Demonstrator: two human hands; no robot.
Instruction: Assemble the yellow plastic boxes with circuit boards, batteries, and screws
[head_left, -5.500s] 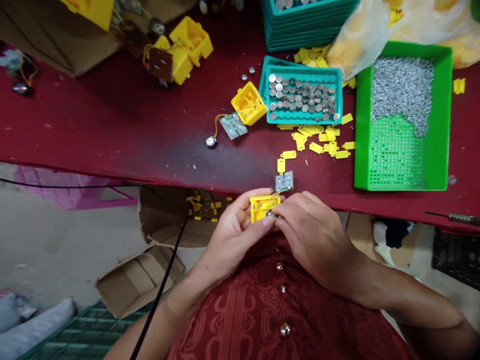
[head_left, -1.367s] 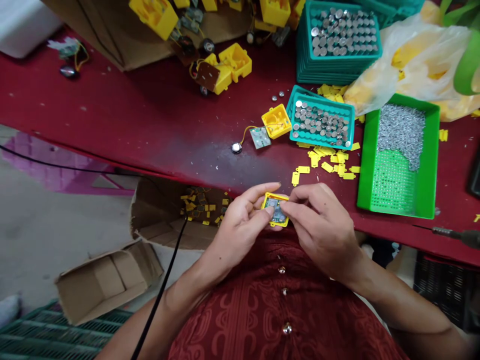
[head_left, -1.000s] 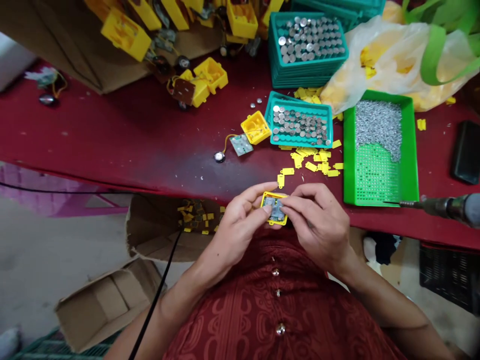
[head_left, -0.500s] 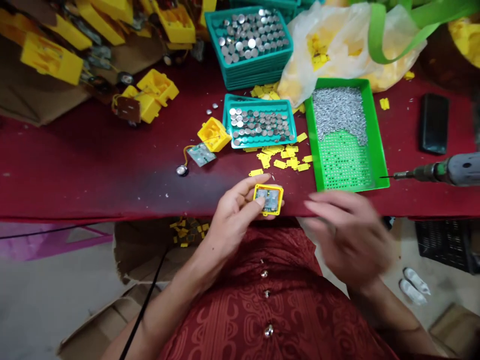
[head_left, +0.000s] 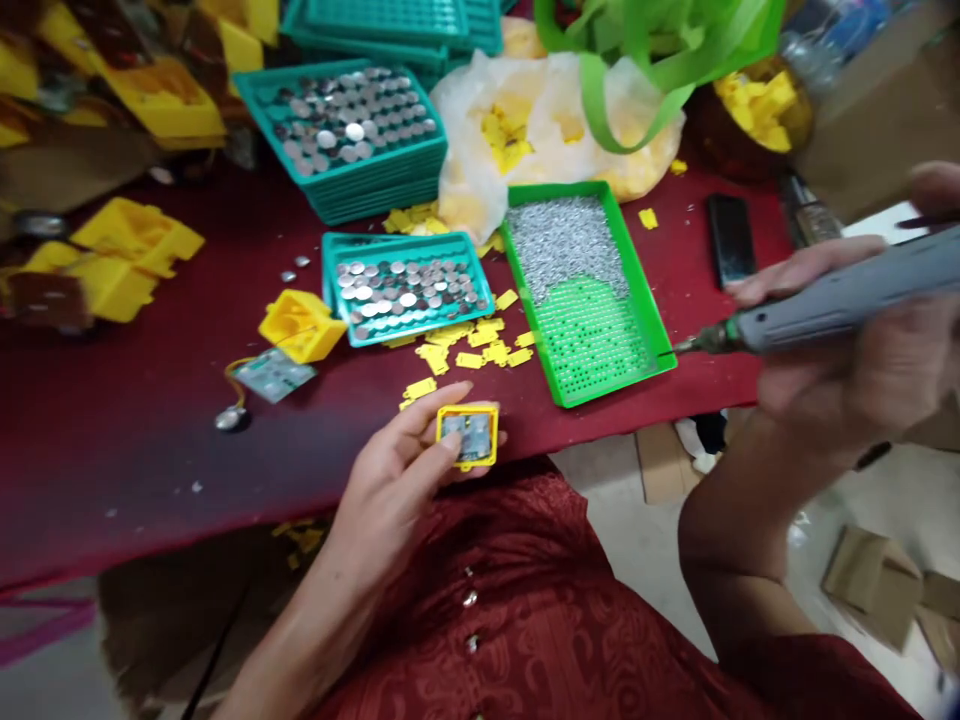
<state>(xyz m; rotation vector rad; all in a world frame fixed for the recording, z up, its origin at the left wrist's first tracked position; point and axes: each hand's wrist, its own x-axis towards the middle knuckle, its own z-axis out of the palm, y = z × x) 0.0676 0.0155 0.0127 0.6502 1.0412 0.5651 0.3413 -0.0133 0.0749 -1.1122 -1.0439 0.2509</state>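
Observation:
My left hand point(head_left: 416, 450) grips a small yellow plastic case point(head_left: 493, 437) at the table's front edge. A grey-green circuit board point(head_left: 477, 440) sits inside the case, and my thumb presses on it. On the right, my right hand point(head_left: 862, 350) is wrapped round a grey electric screwdriver point(head_left: 832, 300), its thin bit pointing left over the corner of the green tray point(head_left: 559, 375). Small silvery screws point(head_left: 566, 240) fill the tray's far half. Left of the trays lies another yellow case point(head_left: 300, 325), wired to a loose circuit board point(head_left: 275, 375) and a small round speaker point(head_left: 229, 418).
A teal tray point(head_left: 484, 300) of button cells stands behind loose yellow covers point(head_left: 471, 360). Further back are a stack of teal trays point(head_left: 375, 195), a plastic bag point(head_left: 472, 110) of yellow parts and a black phone point(head_left: 731, 240). More yellow housings point(head_left: 135, 260) lie at the left.
The board, earlier hanging outside the case by wires, now lies inside it. My right hand has left the case, moved right and taken hold of the electric screwdriver. The view has swung right.

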